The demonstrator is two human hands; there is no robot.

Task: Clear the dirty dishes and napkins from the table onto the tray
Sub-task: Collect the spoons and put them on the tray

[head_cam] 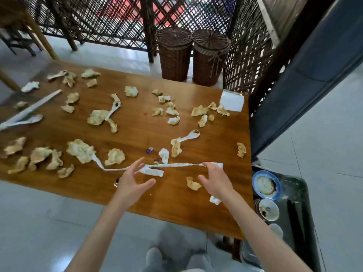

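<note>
The wooden table (137, 132) is strewn with several crumpled, stained napkins, such as a large one (81, 150) and a small one (193, 183) between my hands. Dirty white spoons lie at the centre right (189, 135), the middle (115, 107) and the far left (29, 120). A long twisted paper strip (176, 165) runs across the near side. My left hand (133, 179) hovers open with spread fingers at the strip's middle. My right hand (215, 180) is open, its fingertips touching the strip's right end. The dark tray (294, 195) stands to the right, below the table edge.
On the tray sit a blue-rimmed bowl (266, 185) and a dirty white bowl (269, 210). A white paper square (231, 100) lies at the far right corner. Two wicker baskets (174, 54) and a lattice screen (110, 18) stand behind the table.
</note>
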